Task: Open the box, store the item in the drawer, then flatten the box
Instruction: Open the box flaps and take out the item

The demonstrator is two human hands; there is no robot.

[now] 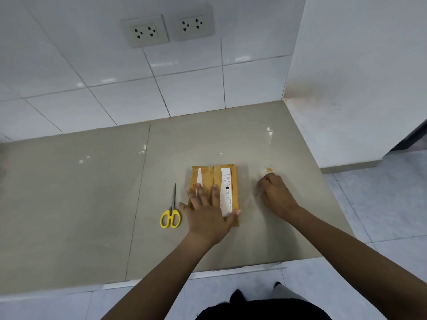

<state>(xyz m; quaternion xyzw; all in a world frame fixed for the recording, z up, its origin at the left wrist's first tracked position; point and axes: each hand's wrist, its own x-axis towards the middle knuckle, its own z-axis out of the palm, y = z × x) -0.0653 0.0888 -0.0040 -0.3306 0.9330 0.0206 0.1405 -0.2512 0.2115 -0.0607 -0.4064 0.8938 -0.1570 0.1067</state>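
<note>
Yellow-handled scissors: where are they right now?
In the head view the yellow-handled scissors lie on the beige countertop, just left of the brown cardboard box and the left hand, untouched.

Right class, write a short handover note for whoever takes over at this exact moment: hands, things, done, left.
Left hand: open, palm flat on the box.
Right hand: loosely closed, resting on the counter right of the box; whether it holds anything cannot be told.
Box: lying flat mid-counter. Scissors: just left of it, untouched.
Done: box looks flattened.
Left: drawer and item not in view, so storage unconfirmed.
</note>
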